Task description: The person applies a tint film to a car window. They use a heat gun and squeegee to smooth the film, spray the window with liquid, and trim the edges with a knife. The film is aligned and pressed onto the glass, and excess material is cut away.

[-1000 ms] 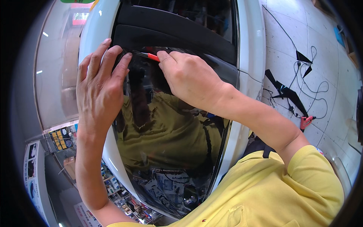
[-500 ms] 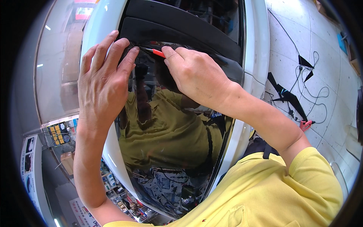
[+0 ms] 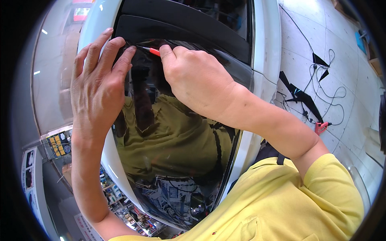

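Note:
A dark car window framed by white bodywork lies under both hands, its glossy surface mirroring a yellow shirt. Spread over its upper left corner is my left hand, open, with the index fingertip and thumb close to the corner edge. My right hand is closed round a red-handled knife, whose thin metal blade points left toward the left thumb tip. Along the top of the window runs a wrinkled edge of dark film. Most of the knife's handle is hidden inside the right hand.
At the right, a tangled cable, black film scraps and a pink-red tool lie on the white tiled floor. Shelves with small goods stand beyond the car at lower left.
The whole view has shifted slightly, so car and hands appear a little further left. Both hands keep nearly the same pose, and the knife stays at the window's upper left corner.

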The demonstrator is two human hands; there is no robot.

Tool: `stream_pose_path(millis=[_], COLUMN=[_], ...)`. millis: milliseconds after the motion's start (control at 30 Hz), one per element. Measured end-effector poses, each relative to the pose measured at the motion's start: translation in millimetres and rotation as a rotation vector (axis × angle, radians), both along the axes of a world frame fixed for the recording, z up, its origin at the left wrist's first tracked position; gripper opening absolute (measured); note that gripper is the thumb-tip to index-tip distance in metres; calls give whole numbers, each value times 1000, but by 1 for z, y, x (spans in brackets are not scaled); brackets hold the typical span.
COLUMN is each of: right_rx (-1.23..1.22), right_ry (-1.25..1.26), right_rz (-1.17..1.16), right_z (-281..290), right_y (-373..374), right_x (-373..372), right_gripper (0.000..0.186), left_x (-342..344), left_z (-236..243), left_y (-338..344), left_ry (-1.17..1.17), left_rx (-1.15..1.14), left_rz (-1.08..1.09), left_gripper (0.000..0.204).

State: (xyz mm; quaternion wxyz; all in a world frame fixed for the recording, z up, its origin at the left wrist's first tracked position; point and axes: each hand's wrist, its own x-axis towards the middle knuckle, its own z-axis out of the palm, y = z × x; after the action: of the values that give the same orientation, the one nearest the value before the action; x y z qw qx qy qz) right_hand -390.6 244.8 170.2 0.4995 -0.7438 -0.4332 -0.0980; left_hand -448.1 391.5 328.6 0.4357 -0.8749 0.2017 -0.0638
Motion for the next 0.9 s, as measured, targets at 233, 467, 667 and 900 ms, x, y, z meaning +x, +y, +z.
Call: stream_pose_path(millis=[233,467,667,900], right_rx=[-37,-57,-46,-59], right_ry=[59,90,75,116], right_rz=[3,1,-17,-28], right_z=[-18,-49,-88,-135], right_y=[-10,-28,-42,-63], right_x=[-7,-13,-23,-35], right_gripper=[38,38,28,36], left_x=[-2,-1,-1,0], left_z=[-1,0,-4,-5], left_y=[-3,-4,-5,-2], left_ry=[-4,10,18,54], left_rx=[13,88,200,274], left_rz=[26,33,51,75], left_gripper=[33,30,31,28])
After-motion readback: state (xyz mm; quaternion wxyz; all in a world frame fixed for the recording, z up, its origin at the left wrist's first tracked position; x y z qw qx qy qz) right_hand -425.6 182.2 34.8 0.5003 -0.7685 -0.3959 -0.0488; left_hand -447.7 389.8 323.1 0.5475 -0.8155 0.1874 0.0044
